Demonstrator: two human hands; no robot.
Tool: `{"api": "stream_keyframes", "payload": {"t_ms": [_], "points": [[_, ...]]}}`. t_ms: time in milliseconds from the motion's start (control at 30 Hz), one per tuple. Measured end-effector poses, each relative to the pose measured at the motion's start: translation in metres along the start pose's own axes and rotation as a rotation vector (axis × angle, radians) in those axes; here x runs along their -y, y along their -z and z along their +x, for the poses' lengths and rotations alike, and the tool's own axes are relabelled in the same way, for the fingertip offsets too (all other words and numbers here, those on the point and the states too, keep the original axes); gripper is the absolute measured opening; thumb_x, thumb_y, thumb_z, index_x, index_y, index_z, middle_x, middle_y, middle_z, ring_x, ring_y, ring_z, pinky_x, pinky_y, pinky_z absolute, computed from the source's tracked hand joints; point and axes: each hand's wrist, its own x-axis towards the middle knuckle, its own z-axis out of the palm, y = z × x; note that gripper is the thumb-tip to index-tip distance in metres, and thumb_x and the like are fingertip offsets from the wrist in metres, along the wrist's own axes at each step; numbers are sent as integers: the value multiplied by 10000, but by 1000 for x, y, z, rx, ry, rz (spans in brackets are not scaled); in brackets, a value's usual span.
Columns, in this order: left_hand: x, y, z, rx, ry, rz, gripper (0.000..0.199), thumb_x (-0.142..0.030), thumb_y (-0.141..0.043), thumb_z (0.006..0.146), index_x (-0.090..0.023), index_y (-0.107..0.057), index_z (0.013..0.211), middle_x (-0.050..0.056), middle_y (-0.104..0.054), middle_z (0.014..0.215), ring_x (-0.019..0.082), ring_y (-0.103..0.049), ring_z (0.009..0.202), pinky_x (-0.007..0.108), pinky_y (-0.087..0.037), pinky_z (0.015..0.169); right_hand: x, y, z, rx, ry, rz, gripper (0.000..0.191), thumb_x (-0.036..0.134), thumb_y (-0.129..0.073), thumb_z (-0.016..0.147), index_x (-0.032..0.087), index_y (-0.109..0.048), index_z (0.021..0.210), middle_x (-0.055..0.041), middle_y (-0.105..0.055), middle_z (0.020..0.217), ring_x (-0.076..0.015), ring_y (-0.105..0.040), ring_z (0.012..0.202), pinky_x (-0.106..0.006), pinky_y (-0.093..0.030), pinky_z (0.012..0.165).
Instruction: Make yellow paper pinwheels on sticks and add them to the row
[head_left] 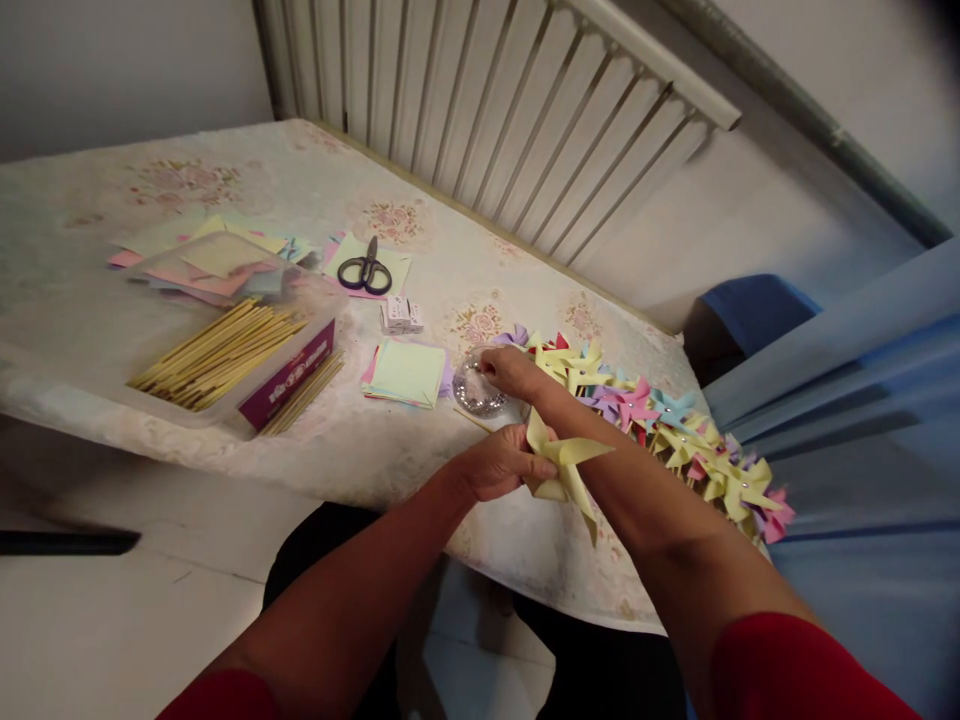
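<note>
My left hand is closed on a pale yellow paper pinwheel, gripping it at one side with the thumb on the paper. A thin wooden stick pokes out beyond that hand; whether it joins the pinwheel is hidden. Farther in, my right hand reaches into a round clear dish of small shiny pieces. Its fingers are bent together and point down, and anything between them is too small to make out. Left of the dish lies a stack of coloured paper squares.
Finished pinwheels in several colours crowd the table's right side, under my right forearm. Leftward are a plastic box of wooden sticks, loose sticks, coloured sheets, black-handled scissors and a small box. A radiator stands behind.
</note>
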Motion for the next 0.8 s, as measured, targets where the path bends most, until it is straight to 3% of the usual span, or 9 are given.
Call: {"api": "stream_keyframes", "payload": {"t_ms": [267,533,700,800], "points": [[2,4,7,-13,-51,-1,462,-297,-962,485,-122,-692,816,40,-706,761,128,-619,689,258,-456,695,-3,13,-24,-199,-27,352,247,80,-524,781,138,-746,875,-49,-737,832,-146,-612,745,-233,-426,725],[0,1,11,-96,-89,37,472,-322,-953,497,-121,-720,855,53,-723,777,133,-636,706,259,-471,715,-14,15,-46,-364,-215,808,156,183,-538,773,164,-679,836,29,-621,632,-122,-588,551,-229,-456,591],[4,0,11,-70,-61,63,474,-324,-953,487,-113,-722,842,53,-718,773,143,-641,722,270,-472,729,-12,13,-50,-332,-191,752,108,186,-548,758,173,-652,734,36,-592,586,-124,-567,559,-232,-450,603],[5,-2,9,-38,-10,73,451,-302,-959,470,-119,-711,800,23,-693,727,117,-608,661,252,-457,687,-5,13,-48,-366,-154,622,134,168,-570,753,174,-688,816,20,-632,650,-133,-582,636,-248,-467,682]]}}
